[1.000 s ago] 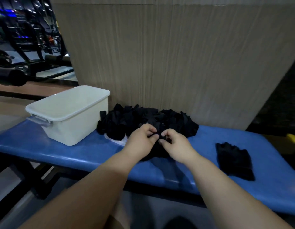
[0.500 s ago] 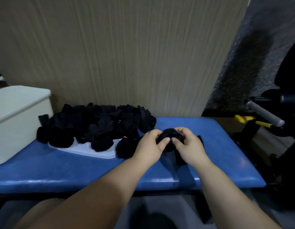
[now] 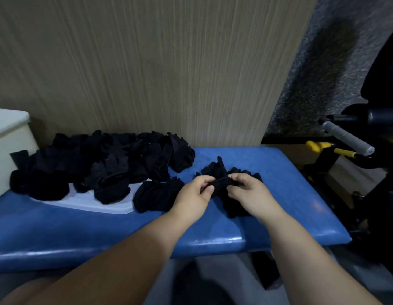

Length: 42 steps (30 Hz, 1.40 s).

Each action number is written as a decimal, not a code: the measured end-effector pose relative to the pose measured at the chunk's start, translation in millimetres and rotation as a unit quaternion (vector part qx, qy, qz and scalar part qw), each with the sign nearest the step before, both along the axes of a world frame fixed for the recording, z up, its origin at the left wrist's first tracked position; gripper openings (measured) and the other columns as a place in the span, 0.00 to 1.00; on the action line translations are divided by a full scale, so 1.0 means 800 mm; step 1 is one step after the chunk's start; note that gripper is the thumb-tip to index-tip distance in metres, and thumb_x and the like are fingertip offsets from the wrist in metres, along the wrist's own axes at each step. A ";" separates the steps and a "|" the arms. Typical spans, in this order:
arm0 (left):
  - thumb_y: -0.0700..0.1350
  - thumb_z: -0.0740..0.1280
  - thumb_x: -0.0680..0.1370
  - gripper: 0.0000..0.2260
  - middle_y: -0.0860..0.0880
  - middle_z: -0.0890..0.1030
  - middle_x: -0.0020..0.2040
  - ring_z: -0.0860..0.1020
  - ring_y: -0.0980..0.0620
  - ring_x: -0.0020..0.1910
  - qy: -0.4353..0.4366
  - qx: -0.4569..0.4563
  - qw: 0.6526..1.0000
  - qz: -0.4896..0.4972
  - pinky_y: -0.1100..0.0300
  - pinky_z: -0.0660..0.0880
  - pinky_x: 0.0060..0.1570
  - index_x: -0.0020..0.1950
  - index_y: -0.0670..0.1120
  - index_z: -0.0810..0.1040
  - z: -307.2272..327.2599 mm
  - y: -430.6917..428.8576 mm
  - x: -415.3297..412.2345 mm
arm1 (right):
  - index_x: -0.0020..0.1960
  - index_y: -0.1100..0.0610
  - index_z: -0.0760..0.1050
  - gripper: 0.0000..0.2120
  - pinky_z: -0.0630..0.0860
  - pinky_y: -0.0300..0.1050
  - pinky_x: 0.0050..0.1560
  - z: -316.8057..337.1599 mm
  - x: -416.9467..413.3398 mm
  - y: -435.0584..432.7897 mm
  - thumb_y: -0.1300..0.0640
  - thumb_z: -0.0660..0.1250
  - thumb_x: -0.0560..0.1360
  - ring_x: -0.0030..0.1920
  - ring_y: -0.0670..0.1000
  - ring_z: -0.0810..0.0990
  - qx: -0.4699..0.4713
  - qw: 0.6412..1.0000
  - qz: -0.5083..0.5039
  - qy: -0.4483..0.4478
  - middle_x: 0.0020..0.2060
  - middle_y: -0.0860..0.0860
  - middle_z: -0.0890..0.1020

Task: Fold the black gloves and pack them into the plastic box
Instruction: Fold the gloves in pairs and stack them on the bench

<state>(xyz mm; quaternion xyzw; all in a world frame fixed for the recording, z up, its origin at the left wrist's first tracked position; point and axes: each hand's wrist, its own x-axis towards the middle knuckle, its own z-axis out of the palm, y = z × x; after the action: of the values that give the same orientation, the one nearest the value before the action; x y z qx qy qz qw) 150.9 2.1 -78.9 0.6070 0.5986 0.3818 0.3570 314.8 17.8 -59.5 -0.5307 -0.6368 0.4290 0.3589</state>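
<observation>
Head view: plastic box [image 3: 10,150], contents unclear.

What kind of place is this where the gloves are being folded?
Most likely a gym: the gloves lie on a blue padded bench, and to its right stands an exercise machine with a grey-gripped handle and yellow-tipped levers.

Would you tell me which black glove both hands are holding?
The glove right of the pile, pinched between the left hand and right hand; no other is gripped.

A gym: blue padded bench [image 3: 290,194], grey machine handle [image 3: 347,138].
</observation>
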 end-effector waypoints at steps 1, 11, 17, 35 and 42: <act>0.45 0.61 0.81 0.12 0.54 0.78 0.57 0.76 0.58 0.56 -0.001 -0.003 1.000 -0.003 0.70 0.70 0.53 0.63 0.53 0.75 -0.002 0.000 -0.001 | 0.48 0.45 0.80 0.10 0.75 0.51 0.62 -0.002 0.001 0.002 0.60 0.67 0.75 0.53 0.48 0.82 0.005 1.000 0.000 -0.005 0.47 0.45 0.84; 0.42 0.65 0.79 0.07 0.54 0.78 0.49 0.76 0.61 0.47 0.020 0.014 1.000 0.007 0.73 0.69 0.45 0.55 0.51 0.74 -0.007 0.001 -0.004 | 0.41 0.43 0.79 0.10 0.76 0.35 0.48 -0.005 -0.003 0.006 0.59 0.74 0.72 0.42 0.37 0.81 0.053 0.998 -0.044 -0.010 0.38 0.40 0.83; 0.45 0.68 0.77 0.08 0.55 0.72 0.34 0.70 0.59 0.32 0.038 0.047 0.997 0.045 0.72 0.68 0.32 0.42 0.50 0.70 -0.010 0.000 -0.018 | 0.38 0.44 0.78 0.09 0.71 0.26 0.38 -0.006 -0.008 0.005 0.55 0.76 0.70 0.36 0.31 0.77 0.062 0.996 -0.052 -0.045 0.35 0.40 0.81; 0.48 0.65 0.79 0.04 0.55 0.76 0.42 0.72 0.59 0.38 0.014 0.019 1.000 0.004 0.63 0.72 0.43 0.50 0.49 0.75 -0.013 -0.003 -0.025 | 0.36 0.49 0.78 0.08 0.74 0.41 0.42 -0.014 -0.026 0.010 0.53 0.76 0.69 0.37 0.45 0.75 0.079 0.994 -0.035 -0.063 0.35 0.46 0.78; 0.48 0.68 0.77 0.11 0.53 0.70 0.32 0.67 0.55 0.31 0.027 0.037 0.999 0.029 0.59 0.67 0.34 0.40 0.49 0.67 -0.022 0.002 -0.023 | 0.44 0.54 0.79 0.04 0.77 0.50 0.53 -0.002 -0.017 0.003 0.54 0.72 0.73 0.42 0.52 0.78 0.027 0.999 0.035 -0.012 0.42 0.56 0.81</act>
<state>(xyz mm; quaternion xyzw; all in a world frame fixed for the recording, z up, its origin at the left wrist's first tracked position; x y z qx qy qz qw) 132.4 3.4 -96.4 0.6125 0.6108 0.3972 0.3067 301.6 20.2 -61.0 -0.5031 -0.6708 0.4176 0.3501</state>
